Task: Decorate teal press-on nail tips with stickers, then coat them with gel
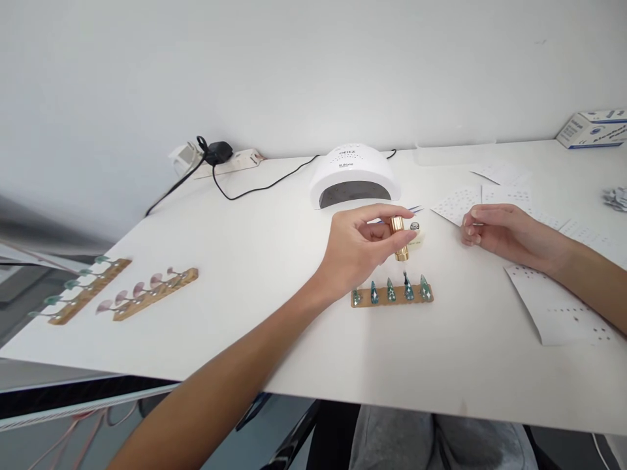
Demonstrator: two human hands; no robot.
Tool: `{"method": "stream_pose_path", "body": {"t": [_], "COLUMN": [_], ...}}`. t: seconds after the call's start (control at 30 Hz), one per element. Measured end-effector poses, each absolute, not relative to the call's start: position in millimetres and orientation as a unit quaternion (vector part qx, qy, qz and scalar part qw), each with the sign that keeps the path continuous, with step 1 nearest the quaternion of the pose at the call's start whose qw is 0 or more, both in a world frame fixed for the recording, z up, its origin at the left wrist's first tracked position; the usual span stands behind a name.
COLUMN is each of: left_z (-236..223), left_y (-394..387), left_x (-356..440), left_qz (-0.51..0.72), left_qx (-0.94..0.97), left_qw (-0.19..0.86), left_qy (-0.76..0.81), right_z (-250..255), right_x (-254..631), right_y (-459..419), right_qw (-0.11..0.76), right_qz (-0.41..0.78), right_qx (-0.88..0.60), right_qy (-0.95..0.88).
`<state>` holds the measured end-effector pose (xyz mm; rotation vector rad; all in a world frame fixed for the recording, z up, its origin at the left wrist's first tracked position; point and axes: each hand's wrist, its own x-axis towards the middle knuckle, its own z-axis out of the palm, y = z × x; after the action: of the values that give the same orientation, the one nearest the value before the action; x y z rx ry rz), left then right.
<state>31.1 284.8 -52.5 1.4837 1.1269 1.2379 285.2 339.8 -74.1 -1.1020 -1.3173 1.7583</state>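
Observation:
My left hand (pixel 360 238) pinches a gold-capped nail polish brush (pixel 399 240), held upright with its bristles pointing down. The bristle tip is over or touching one of the blue-green press-on nails (pixel 408 287) on a wooden display stand (pixel 392 303); I cannot tell which. Several of these pointed nails stand in a row there, some with pale diamond shapes. Just behind the brush is an uncapped polish bottle (pixel 415 239), partly hidden by my thumb. My right hand (pixel 507 235) rests over white sticker sheets (pixel 553 307), its fingers curled in with nothing visible in them.
A white nail lamp (pixel 355 171) stands behind my left hand, its cord running to a power strip (pixel 235 162). Two more stands hold green nails (pixel 73 284) and pink nails (pixel 140 288) on the left. A box (pixel 592 129) sits at the back right, crumpled foil (pixel 616 198) nearer.

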Motion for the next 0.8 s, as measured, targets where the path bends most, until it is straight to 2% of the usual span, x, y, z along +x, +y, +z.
{"method": "stream_pose_path", "body": {"t": [0.47,0.8], "left_z": [-49.1,-49.7], "left_y": [287.5,291.4], "left_x": [24.0,21.6], "left_qz": [0.487,0.467], "left_qx": [0.585,0.534], "left_qw": [0.482,0.579], "left_qy": [0.434,0.402], "right_z": [-74.5,-73.7], "right_x": [285.6,286.1], "right_y": [339.5,338.9], "right_qw": [0.339,0.331], "right_qz": [0.679,0.680], "right_qx": [-0.414,-0.407], "right_qy": [-0.503,-0.511]}}
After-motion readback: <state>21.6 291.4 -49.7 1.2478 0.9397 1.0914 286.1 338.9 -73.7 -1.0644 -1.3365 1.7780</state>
